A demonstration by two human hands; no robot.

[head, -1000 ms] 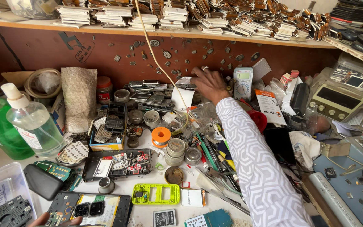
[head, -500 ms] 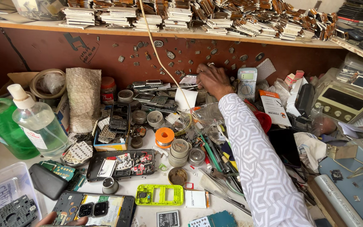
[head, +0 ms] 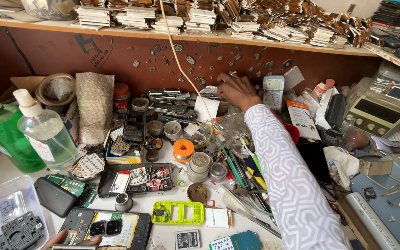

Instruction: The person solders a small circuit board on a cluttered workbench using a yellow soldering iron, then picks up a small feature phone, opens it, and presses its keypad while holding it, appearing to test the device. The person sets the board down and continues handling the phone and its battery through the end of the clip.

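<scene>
My right hand [head: 236, 89] reaches to the back of the cluttered bench. Its bent fingers are at the red back wall, above a heap of phone boards [head: 172, 99] and beside a white paper cup [head: 207, 109]. Whether it grips anything is hidden. The patterned white sleeve [head: 292, 185] crosses the bench diagonally. Only the fingertips of my left hand [head: 72, 239] show at the bottom edge, and they hold an opened phone with its back off [head: 112, 227]. A lime-green phone frame [head: 178, 213] lies just right of that phone.
A green bottle [head: 1, 139] and a clear pump bottle [head: 47, 134] stand at the left. A multimeter [head: 273, 92] leans on the wall. A solder spool [head: 183, 150], round tins [head: 200, 165], tweezers and screwdrivers [head: 241, 180] crowd the middle. A meter box [head: 379, 113] sits at the right.
My right hand has moved slightly further back and to the right, toward the wall. My left hand stays on the opened phone.
</scene>
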